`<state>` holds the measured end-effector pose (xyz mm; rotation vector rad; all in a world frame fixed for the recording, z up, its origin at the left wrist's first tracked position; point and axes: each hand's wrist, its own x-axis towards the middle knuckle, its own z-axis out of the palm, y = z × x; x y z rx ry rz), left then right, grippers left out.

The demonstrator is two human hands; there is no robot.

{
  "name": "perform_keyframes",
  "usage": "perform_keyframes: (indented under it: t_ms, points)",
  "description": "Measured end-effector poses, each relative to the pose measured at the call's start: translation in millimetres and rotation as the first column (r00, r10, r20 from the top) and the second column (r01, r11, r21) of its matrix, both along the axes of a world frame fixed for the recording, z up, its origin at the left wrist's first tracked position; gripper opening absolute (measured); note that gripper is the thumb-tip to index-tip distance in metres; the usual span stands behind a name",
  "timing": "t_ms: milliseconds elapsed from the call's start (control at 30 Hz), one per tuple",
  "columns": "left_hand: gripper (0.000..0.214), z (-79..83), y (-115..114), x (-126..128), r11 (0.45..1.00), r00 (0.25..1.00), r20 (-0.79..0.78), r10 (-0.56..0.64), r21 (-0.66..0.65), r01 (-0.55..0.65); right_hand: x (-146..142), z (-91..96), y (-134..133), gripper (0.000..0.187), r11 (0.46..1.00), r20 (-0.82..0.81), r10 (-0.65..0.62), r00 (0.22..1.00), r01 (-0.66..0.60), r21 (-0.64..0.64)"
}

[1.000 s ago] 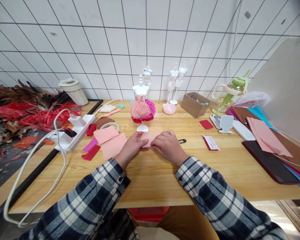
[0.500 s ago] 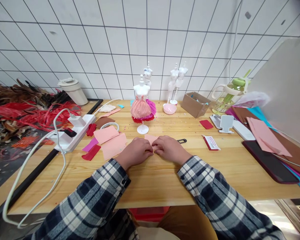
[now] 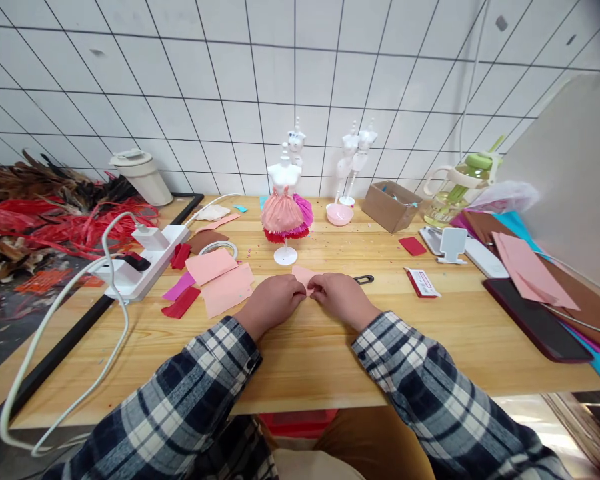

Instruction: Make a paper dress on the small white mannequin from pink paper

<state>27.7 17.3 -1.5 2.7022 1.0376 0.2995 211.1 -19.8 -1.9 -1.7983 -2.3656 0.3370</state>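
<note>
Both my hands meet at the middle of the wooden table (image 3: 305,347), pinching a small pink paper piece (image 3: 303,274) between them. My left hand (image 3: 273,301) closes on its left side, my right hand (image 3: 341,298) on its right side. Only the far corner of the paper shows; the rest is hidden under my fingers. Just beyond stands a small white mannequin in a pink and red skirt (image 3: 283,208). Black scissors (image 3: 364,279) lie right of my right hand.
Pink and red paper sheets (image 3: 219,279) and a tape roll (image 3: 219,249) lie to the left, by a white power strip (image 3: 140,260) with cables. Bare mannequins (image 3: 355,157), a pink bowl (image 3: 339,213), a cardboard box (image 3: 391,207), a bottle (image 3: 455,187) and paper stacks (image 3: 535,273) stand right.
My hands have drawn closer to each other and the pink paper between them has been folded smaller; far less of it shows now.
</note>
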Motion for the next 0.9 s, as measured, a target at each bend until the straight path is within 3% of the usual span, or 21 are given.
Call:
perform_keyframes:
  t_ms: [167, 367, 633, 900]
  points:
    - [0.027, 1.4, -1.8, 2.1, 1.0, 1.0, -0.013, 0.02, 0.006, -0.02, -3.6, 4.9, -3.1, 0.024, 1.0, 0.026, -0.028, 0.999, 0.028, -0.002]
    - [0.027, 1.6, -2.0, 3.0, 0.994, 1.0, -0.022, 0.003, 0.11, -0.001, -4.6, 3.8, -4.2, 0.019, 0.998, 0.0, -0.048, 0.999, 0.048, 0.039]
    - [0.027, 3.0, 0.4, 0.4, 0.999, 0.999, -0.038, 0.023, 0.045, -0.021, -4.1, 3.7, -1.7, 0.021, 0.999, -0.031, -0.05, 0.998, 0.05, 0.003]
    - [0.027, 4.8, -0.4, 0.3, 0.995, 1.0, -0.017, 0.005, 0.102, -0.003, -5.4, 5.6, -3.3, 0.022, 0.999, 0.023, -0.047, 0.999, 0.046, 0.025]
